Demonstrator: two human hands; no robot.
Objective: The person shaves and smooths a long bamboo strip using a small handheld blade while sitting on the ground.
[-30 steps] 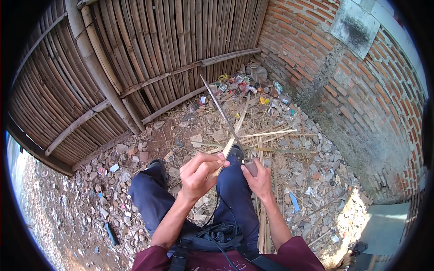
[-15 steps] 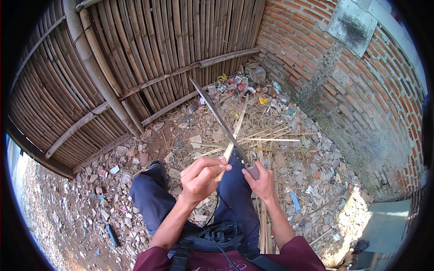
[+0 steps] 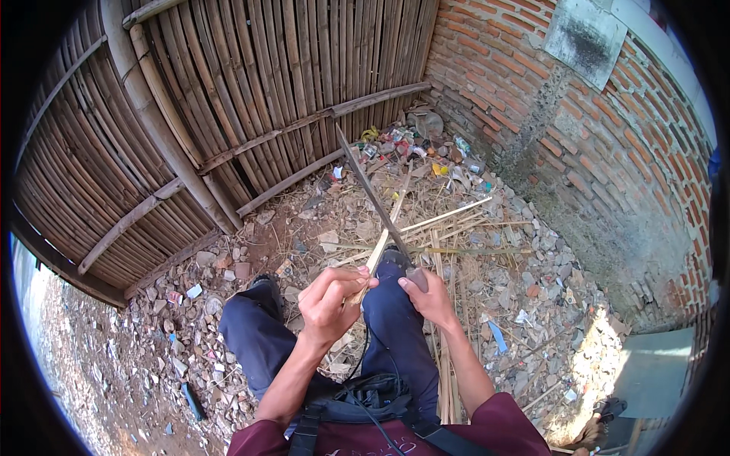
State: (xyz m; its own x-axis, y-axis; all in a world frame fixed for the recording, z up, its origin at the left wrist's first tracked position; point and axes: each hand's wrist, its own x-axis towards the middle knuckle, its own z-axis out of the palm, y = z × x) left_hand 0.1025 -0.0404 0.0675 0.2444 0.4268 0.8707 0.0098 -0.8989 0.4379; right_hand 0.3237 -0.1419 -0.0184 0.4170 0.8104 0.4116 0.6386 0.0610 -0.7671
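Observation:
My left hand [image 3: 328,302] is closed around the near end of a long, pale bamboo strip [image 3: 378,253], which points away from me over my right knee. In my right hand [image 3: 432,298] is the handle of a machete [image 3: 369,188], its long dark blade slanting far and to the left. The blade crosses the bamboo strip just beyond my left fingers and appears to rest against it. A thin pale strip [image 3: 449,213] reaches rightward from near this crossing; whether it joins the held strip I cannot tell.
Several loose bamboo strips [image 3: 487,249] lie on the rubble ahead, and more [image 3: 447,372] run beside my right leg. A bamboo fence [image 3: 258,83] stands ahead and left, a brick wall [image 3: 525,99] to the right. Litter [image 3: 403,144] gathers in their corner.
Both hands have shifted slightly left. The machete's tip has swung a little right and away. The thin pale strip now angles farther up and away, where it lay nearly level before.

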